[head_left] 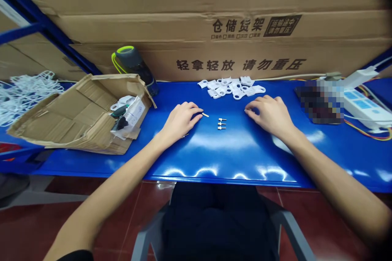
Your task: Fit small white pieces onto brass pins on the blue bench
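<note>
My left hand (183, 119) is closed at the fingertips on one end of a small, thin light-coloured strip (206, 115), left of the middle of the blue table. Part of another small metal piece (185, 135) shows under that hand. Three small metal pins (222, 124) lie in a column between my hands. To their right, my right hand (267, 113) has thumb and index finger pinched together, with a tiny pale speck at the tips that is too small to name. Behind the pins sits a loose pile of white plastic pieces (229, 88).
An open cardboard box (67, 110) with a plastic bag and tools stands left, before a dark bottle (134, 65). White wire pieces (27, 94) lie far left. A power strip (364, 108) and cables are at right. Large cardboard (153, 28) stands behind the table.
</note>
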### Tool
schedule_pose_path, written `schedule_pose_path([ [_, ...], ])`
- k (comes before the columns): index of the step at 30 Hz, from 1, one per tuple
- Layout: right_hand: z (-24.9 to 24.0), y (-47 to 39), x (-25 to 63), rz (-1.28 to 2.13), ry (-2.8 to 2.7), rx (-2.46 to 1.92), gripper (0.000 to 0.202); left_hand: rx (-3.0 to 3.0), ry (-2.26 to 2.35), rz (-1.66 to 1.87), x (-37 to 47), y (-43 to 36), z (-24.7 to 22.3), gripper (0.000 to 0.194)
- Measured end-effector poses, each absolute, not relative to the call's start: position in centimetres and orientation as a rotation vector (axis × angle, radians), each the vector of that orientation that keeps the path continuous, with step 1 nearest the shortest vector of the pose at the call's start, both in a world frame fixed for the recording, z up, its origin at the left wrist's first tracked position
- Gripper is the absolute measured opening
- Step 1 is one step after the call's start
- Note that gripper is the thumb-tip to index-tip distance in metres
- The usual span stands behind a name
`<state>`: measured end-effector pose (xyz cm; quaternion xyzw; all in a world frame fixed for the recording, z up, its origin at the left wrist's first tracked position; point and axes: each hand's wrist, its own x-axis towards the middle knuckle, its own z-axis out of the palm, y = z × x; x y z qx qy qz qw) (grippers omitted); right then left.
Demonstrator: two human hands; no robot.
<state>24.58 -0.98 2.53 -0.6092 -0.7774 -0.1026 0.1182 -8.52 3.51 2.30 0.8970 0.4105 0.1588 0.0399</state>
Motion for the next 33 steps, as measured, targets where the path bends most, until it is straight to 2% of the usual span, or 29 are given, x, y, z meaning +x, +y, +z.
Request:
schedule_pose_path([
  [9, 2.4, -1.0, 24.1, -0.258, -2.261, -1.662, 0.021, 2.642, 1.233, 0.600, -7.8, 3.1, 1.9, 0.028],
  [17, 2.7, -2.1, 21.3, 0.174, -2.100, -1.291, 0.011, 2.261, 1.024, 0.784, -6.5, 1.9, 3.0, 0.025],
  [33, 3.1, -3.2, 19.6, 0.378, -2.057, -1.018, 0.011, 1.870, 0.907, 0.690, -5.8, 1.3, 2.9, 0.032],
])
